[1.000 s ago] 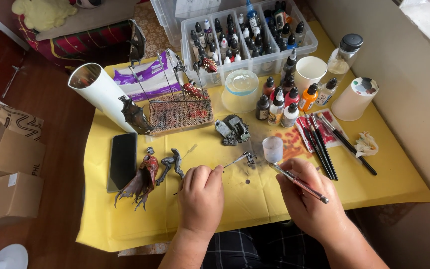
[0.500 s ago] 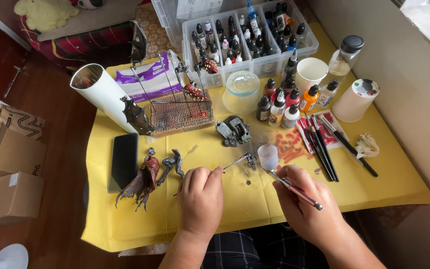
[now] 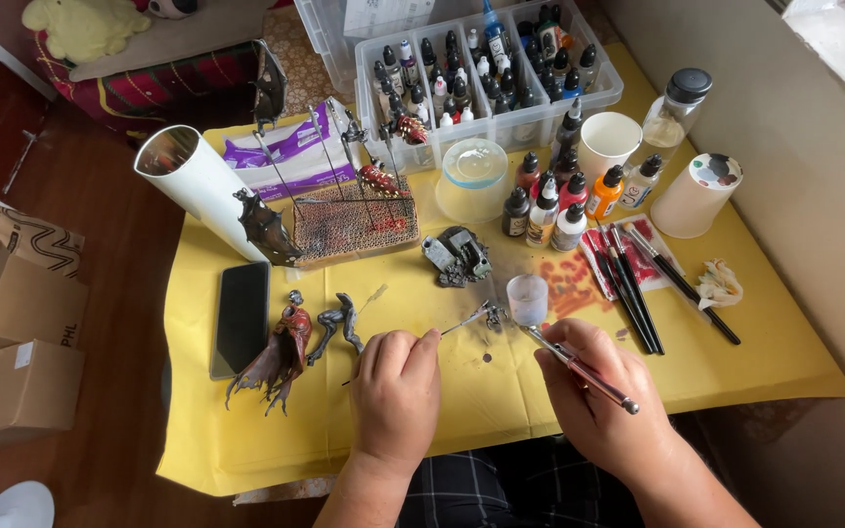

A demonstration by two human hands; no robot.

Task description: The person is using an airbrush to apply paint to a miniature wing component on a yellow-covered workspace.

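Two hands at work: our left hand (image 3: 395, 376) pinches a thin stick carrying a small grey part (image 3: 492, 315) just above the yellow-covered counter (image 3: 755, 342); our right hand (image 3: 594, 391) is closed round an airbrush (image 3: 579, 367), its tip near the part. We judge the spraying step is in hand; the next pass calls for a steady aim. Counted nearby: one small plastic cup (image 3: 527, 297), one phone (image 3: 243, 317), two winged figures (image 3: 281, 354).

Bare yellow desk (image 3: 735, 357) right of the small plastic cup (image 3: 527, 298), below the brushes (image 3: 638, 284). Behind the cup: paint bottles (image 3: 550, 210) and grey model base (image 3: 457, 256) block. Left of cup: winged figures (image 3: 290, 347), phone (image 3: 243, 318).
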